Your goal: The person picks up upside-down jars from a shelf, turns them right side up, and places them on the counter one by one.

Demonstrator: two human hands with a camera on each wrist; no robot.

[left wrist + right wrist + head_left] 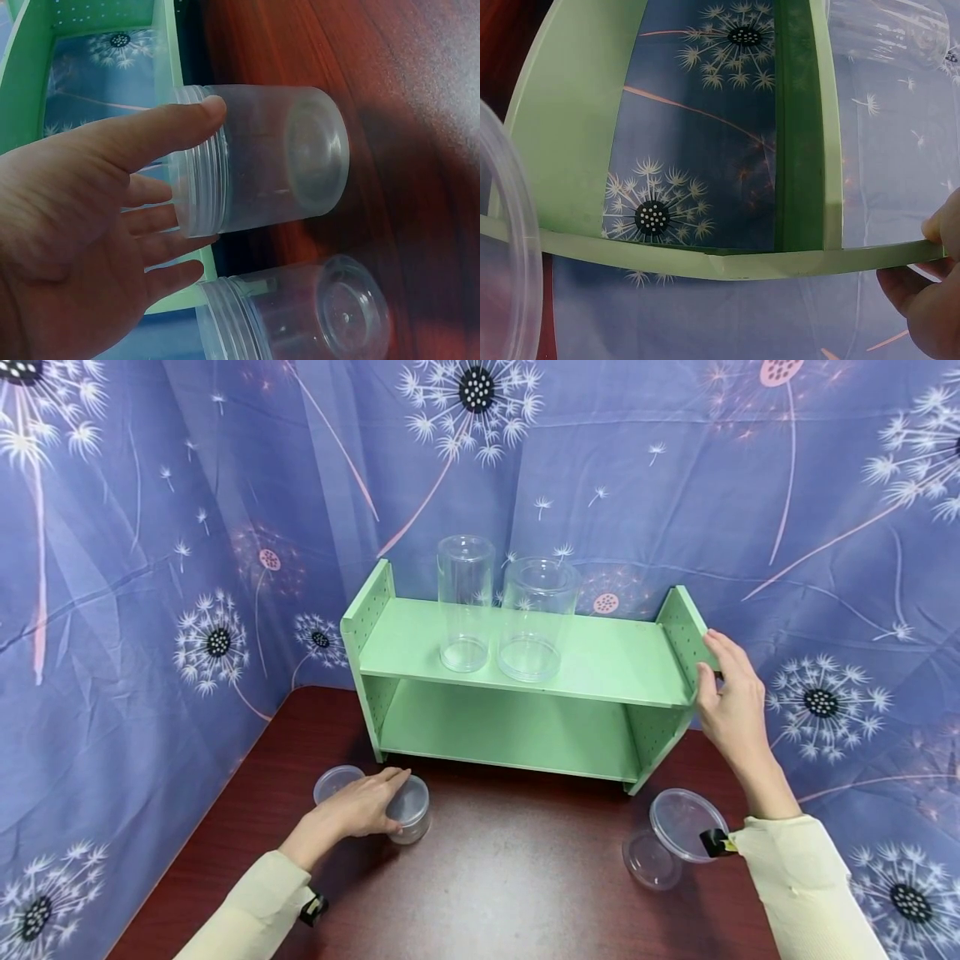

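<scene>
L hand [358, 807] grips clr jar [412, 810], R hand [737, 710] grips grn shelf [618, 657]

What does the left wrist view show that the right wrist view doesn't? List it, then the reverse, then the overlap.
Only left wrist: the left grip holding a small jar, another small jar beside it.
Only right wrist: the right grip on the green shelf, a clear jar at upper right, a round clear rim at far left.
Both: green shelf, patterned curtain, dark red table.

Two jars [463, 610] stand on the shelf [622, 662], two containers [409, 806] before its left end.
</scene>
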